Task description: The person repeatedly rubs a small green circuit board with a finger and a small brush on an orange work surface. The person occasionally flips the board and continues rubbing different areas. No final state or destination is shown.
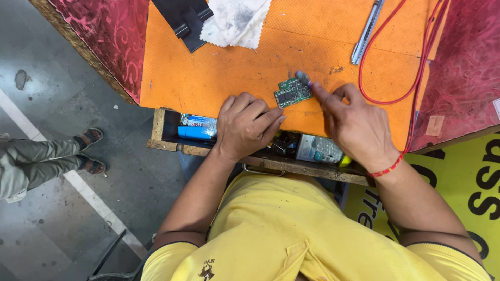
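A small green circuit board [292,92] lies on the orange mat [219,73]. My left hand [246,124] rests on the mat with curled fingers, its fingertips touching the board's near edge. My right hand [354,122] pinches a thin tool [302,77] whose tip sits on the board's upper right corner.
An open wooden drawer [166,140] below the mat holds a blue lighter, a clear bottle and small parts. A dirty white cloth [237,21], a black holder [185,18], a metal tool [367,31] and a red wire [416,78] lie on the mat. Another person's sandalled feet [88,151] stand at left.
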